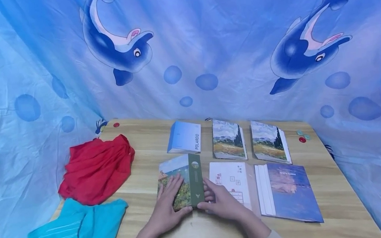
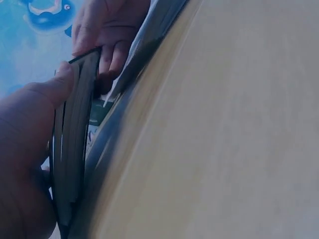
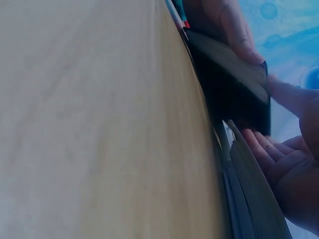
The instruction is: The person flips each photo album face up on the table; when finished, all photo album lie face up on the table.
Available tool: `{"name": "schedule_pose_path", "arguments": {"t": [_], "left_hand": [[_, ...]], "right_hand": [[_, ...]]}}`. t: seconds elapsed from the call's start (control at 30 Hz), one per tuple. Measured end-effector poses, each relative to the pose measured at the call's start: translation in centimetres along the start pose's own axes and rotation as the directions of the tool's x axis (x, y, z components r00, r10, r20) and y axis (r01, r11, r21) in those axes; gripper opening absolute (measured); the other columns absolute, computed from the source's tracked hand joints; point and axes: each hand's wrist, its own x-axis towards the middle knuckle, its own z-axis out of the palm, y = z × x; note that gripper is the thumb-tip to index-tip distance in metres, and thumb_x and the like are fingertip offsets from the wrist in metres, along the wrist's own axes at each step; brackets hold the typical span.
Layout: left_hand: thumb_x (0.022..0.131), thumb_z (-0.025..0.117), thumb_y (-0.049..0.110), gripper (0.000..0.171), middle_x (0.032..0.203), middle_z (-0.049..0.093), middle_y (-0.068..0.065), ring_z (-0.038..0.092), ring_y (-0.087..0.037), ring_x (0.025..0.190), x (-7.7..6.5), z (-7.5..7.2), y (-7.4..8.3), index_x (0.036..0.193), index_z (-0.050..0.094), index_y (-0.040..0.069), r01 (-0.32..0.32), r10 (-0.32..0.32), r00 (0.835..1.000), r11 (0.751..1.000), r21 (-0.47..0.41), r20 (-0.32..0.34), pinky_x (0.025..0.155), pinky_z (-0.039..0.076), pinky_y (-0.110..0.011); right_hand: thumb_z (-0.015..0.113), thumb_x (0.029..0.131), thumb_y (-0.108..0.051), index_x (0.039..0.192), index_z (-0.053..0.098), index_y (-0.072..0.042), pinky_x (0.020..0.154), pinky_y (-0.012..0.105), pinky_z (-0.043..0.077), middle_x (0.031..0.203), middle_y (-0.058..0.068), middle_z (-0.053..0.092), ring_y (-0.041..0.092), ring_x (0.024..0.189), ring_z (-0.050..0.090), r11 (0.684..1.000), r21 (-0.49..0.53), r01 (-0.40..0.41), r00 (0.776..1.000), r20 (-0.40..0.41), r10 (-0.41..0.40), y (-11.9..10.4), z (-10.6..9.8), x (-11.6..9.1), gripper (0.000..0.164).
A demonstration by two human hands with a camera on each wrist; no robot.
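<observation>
A thick photo album (image 1: 196, 181) with a green spine and a garden painting on its cover lies in front of me. My left hand (image 1: 170, 199) rests on the cover with its fingers stretched out. Its thumb (image 2: 64, 82) lies against the near page edges. At the spine side, my right hand (image 1: 220, 199) grips the album, with its thumb (image 3: 286, 94) at the near corner and its fingers (image 3: 269, 149) curled in by the spine. Right of this hand lies a white album (image 1: 227, 175) with small printed pictures, partly covered by the hand.
Behind stand a blue POLAROID album (image 1: 185, 136) and two landscape albums (image 1: 227, 138) (image 1: 268, 141). A purple-blue photo album (image 1: 290, 189) lies at right. Red cloth (image 1: 98, 169) and teal cloth (image 1: 75, 228) lie at left. Small discs (image 1: 302, 140) sit near the right table edge.
</observation>
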Motion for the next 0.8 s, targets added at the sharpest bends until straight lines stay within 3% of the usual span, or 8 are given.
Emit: {"name": "schedule_pose_path", "arguments": {"t": [0.2, 0.37, 0.47, 0.6, 0.8], "left_hand": [[0.079, 0.085, 0.038, 0.102, 0.167, 0.021, 0.001, 0.013, -0.026, 0.154, 0.5, 0.5, 0.6, 0.161, 0.028, 0.019, -0.015, 0.019, 0.999, 0.996, -0.093, 0.040, 0.122, 0.000, -0.061], [0.081, 0.084, 0.040, 0.099, 0.167, 0.020, 0.003, 0.012, -0.025, 0.155, 0.8, 1.0, 1.2, 0.161, 0.029, 0.021, -0.016, 0.028, 0.997, 0.985, -0.172, 0.066, 0.123, 0.001, -0.057], [0.081, 0.084, 0.038, 0.098, 0.167, 0.019, 0.005, 0.011, -0.024, 0.155, 0.9, 1.2, 1.5, 0.161, 0.030, 0.023, 0.001, 0.015, 0.998, 0.975, -0.221, 0.069, 0.124, 0.002, -0.054], [0.082, 0.083, 0.039, 0.095, 0.167, 0.019, 0.007, 0.012, -0.023, 0.155, 1.2, 1.3, 1.8, 0.160, 0.031, 0.026, 0.018, 0.000, 0.998, 0.962, -0.272, 0.067, 0.123, 0.006, -0.056], [0.083, 0.082, 0.040, 0.090, 0.167, 0.020, 0.010, 0.015, -0.023, 0.154, 1.6, 1.5, 2.0, 0.158, 0.033, 0.034, 0.032, -0.015, 0.998, 0.939, -0.342, 0.054, 0.119, 0.014, -0.063]], "right_hand": [[0.084, 0.084, -0.027, 0.160, 0.015, 0.004, 0.074, 0.028, 0.060, 0.090, 0.003, 0.069, 0.014, 0.077, 0.069, 0.998, -0.018, -0.057, 0.996, -0.076, 0.055, -0.1, -0.5, 0.0, 0.107], [0.078, 0.089, -0.038, 0.160, 0.009, 0.003, 0.055, 0.023, 0.049, 0.064, -0.004, 0.054, 0.007, 0.055, 0.051, 0.991, -0.038, -0.131, 0.983, -0.135, 0.125, -0.6, -1.0, 0.0, 0.107], [0.077, 0.091, -0.032, 0.161, 0.009, -0.001, 0.057, 0.024, 0.053, 0.069, -0.004, 0.063, 0.008, 0.058, 0.057, 0.992, 0.029, -0.119, 0.983, -0.137, 0.122, -1.0, -1.1, 0.0, 0.103], [0.079, 0.090, -0.023, 0.163, 0.011, -0.010, 0.060, 0.039, 0.062, 0.089, 0.006, 0.076, 0.021, 0.075, 0.073, 0.987, 0.139, -0.080, 0.986, -0.136, 0.099, -1.5, -1.2, -0.1, 0.100], [0.078, 0.091, -0.021, 0.163, 0.013, -0.020, 0.049, 0.050, 0.059, 0.095, 0.009, 0.076, 0.027, 0.074, 0.074, 0.980, 0.192, -0.045, 0.988, -0.136, 0.071, -2.0, -1.3, 0.0, 0.097]]}}
